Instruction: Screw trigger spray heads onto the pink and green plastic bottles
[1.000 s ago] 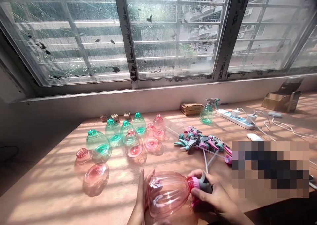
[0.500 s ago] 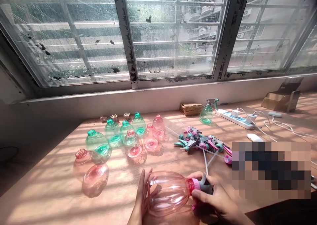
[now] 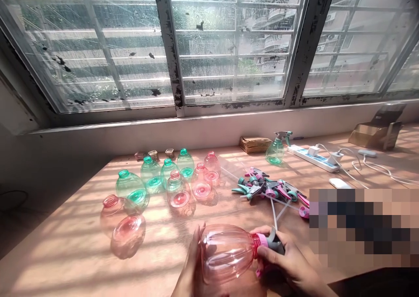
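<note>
A clear pink spray bottle lies on its side between my hands, low in the middle of the head view. Its neck points right, where a grey spray head with a pink collar sits on it. My right hand is closed round the collar and head, thumb in front. Against the bottle's base, my left hand cups it from the left; some of its fingers are hidden behind the plastic. Beyond my right hand lies a heap of grey, pink and green spray heads with thin tubes.
Several open green bottles and pink bottles stand at the left on the wooden table. Along the back are a complete green spray bottle, a brown box, a power strip with cables, and a white mouse.
My left hand has closed in against the bottle's base, its fingers less spread. The whole view has shifted slightly; my right hand keeps its grip on the collar.
</note>
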Tool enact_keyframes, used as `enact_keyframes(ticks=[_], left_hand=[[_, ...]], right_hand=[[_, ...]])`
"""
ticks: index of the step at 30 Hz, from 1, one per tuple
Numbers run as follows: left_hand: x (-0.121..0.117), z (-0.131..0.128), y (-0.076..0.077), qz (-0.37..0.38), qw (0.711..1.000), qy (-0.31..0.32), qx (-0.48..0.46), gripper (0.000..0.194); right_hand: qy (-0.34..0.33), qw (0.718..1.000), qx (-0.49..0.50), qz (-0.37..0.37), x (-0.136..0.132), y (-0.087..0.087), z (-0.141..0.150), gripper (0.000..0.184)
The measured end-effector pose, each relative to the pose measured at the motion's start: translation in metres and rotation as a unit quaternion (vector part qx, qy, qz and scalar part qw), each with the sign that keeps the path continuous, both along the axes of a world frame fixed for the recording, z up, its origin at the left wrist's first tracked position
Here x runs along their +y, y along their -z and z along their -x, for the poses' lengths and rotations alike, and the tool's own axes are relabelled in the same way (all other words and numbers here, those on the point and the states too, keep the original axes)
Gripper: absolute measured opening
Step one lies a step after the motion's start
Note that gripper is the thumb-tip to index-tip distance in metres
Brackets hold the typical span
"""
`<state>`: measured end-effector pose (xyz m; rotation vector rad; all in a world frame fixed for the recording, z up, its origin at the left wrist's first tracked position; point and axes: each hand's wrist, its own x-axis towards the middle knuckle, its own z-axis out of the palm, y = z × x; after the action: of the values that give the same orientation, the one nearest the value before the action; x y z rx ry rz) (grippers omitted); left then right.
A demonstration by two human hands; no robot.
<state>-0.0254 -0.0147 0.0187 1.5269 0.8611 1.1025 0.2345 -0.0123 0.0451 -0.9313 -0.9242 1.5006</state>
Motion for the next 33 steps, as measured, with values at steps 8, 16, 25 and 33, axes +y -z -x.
enact_keyframes(ticks=[8,16,25,33], left_hand=[[0.009,0.003,0.007,-0.023,0.999,-0.022,0.005,0.089],[0.004,0.004,-0.001,0.015,1.000,0.007,-0.023,0.104],[0.002,-0.004,-0.002,-0.037,0.999,-0.028,0.005,0.080],[0.005,-0.003,-0.002,-0.053,0.998,-0.030,0.028,0.087]], right_hand=[[0.026,1.000,-0.011,-0.001,-0.001,-0.002,0.001,0.044],[0.012,0.999,0.014,0.026,-0.003,0.002,0.001,0.046],[0.018,0.999,0.012,0.026,-0.003,-0.001,0.001,0.047],[0.014,0.999,-0.028,0.006,-0.004,-0.002,0.000,0.049]])
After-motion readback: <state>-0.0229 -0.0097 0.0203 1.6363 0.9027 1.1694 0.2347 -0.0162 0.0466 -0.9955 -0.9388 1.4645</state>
